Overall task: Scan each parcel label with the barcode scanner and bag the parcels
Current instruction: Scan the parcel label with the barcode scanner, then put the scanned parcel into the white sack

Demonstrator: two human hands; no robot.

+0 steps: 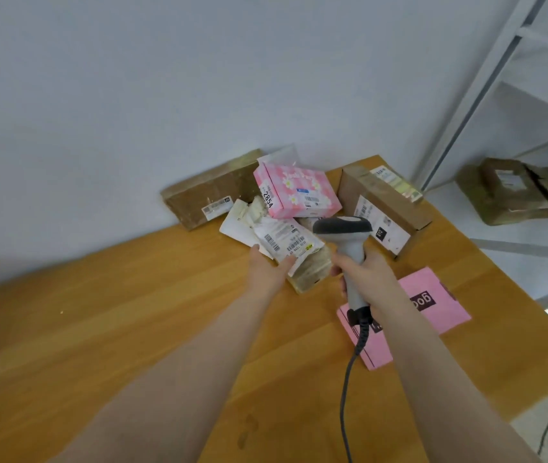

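gripping the barcode scanner (349, 252) in your right hand (364, 279), you hold the small parcel (294, 243) over the wooden table (132, 329) with your left hand (269, 269); it lies just left of the scanner's head (long axis near-right to far-left).

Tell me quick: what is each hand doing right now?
Left hand: holds the near edge of the labelled parcel, thumb on top.
Right hand: grips the barcode scanner by its handle, head towards that parcel.
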